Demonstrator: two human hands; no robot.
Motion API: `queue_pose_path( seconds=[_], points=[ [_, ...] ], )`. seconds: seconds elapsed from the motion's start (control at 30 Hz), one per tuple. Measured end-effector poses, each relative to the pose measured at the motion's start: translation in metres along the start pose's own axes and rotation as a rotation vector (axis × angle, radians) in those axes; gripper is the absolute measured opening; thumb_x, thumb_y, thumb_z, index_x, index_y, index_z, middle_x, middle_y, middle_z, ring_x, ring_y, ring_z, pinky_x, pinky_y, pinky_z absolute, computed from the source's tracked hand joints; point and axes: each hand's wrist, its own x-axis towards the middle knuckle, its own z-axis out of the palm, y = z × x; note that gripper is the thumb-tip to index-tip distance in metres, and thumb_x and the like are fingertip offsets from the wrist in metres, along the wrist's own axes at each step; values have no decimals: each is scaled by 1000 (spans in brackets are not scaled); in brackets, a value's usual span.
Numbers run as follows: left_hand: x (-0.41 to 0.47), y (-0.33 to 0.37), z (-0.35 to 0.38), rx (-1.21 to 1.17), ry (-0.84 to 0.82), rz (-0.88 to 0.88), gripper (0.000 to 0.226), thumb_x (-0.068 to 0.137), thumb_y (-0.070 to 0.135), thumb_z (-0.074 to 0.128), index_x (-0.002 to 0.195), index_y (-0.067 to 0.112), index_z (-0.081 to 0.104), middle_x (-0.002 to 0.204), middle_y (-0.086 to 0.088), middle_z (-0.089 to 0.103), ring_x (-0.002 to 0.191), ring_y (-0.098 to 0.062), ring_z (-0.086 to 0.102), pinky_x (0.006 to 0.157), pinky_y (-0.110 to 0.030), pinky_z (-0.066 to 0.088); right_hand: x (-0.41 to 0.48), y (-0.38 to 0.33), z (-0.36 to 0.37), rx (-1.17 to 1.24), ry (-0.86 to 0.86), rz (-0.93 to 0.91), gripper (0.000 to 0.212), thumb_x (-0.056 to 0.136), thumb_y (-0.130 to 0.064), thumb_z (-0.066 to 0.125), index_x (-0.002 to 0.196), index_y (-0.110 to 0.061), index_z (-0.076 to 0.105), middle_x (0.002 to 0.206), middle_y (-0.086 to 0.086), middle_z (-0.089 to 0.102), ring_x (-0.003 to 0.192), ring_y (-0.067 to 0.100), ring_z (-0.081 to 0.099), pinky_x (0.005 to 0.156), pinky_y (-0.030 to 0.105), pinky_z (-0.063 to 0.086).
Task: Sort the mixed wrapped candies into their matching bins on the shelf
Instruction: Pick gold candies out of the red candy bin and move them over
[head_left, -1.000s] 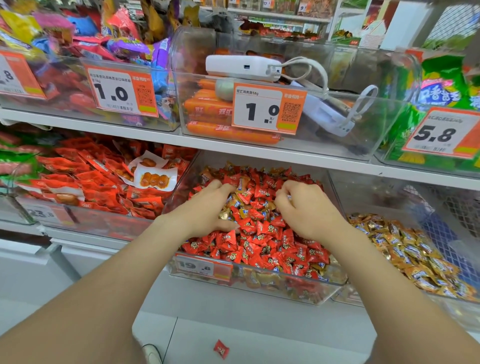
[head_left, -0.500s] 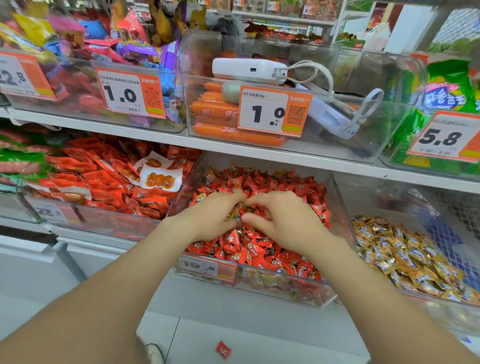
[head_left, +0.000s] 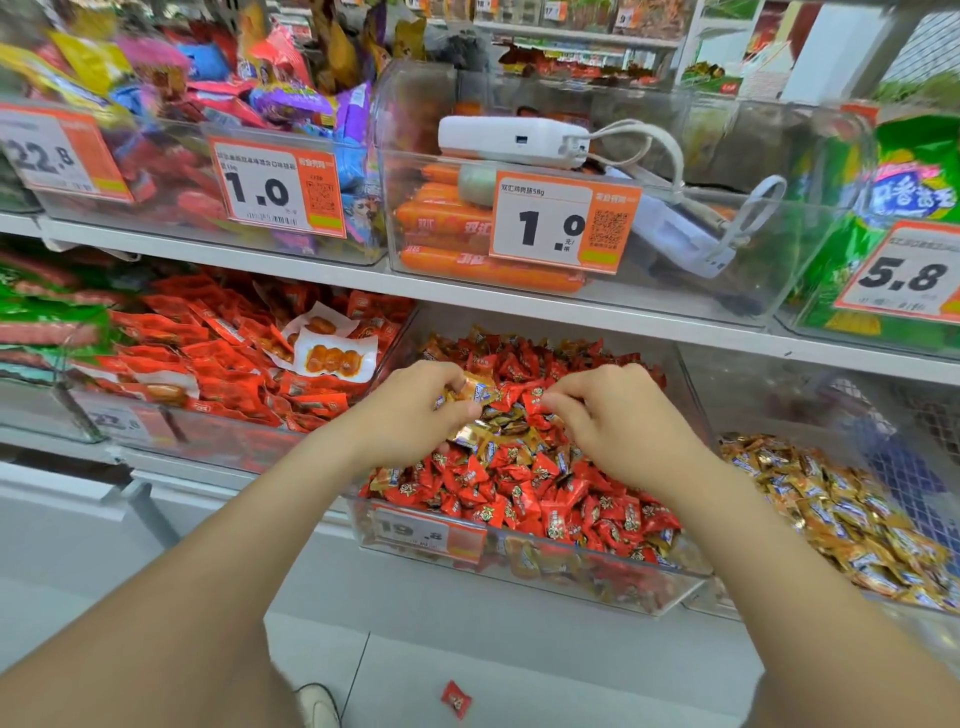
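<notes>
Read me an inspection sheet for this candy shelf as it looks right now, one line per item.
Surface: white shelf carrying clear bins.
Job's things: middle bin holds red candies with gold candies mixed in; gold candy bin to its right.
Clutter: one red candy on the floor; white power bank lying on the sausage bin.
Grippers: left hand pinches a gold candy; right hand has fingers curled over the red candies, grip unclear.
Cables: white cable loops from the power bank into that bin.
Surroundings: red snack packs left, green bags upper right, shoe below.
</notes>
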Motion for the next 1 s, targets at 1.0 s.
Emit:
queue_pose_path(
  seconds=[1.0],
  points=[
    [3, -2, 22, 291, -156, 209, 29, 93, 46, 75, 99, 26, 55, 97, 8, 57, 93, -14, 54, 79, -37, 48, 7, -12, 19, 123, -96, 50, 27, 103, -34, 58, 80, -28, 71, 54, -6, 59, 44, 8, 50, 52, 20, 36]
  ],
)
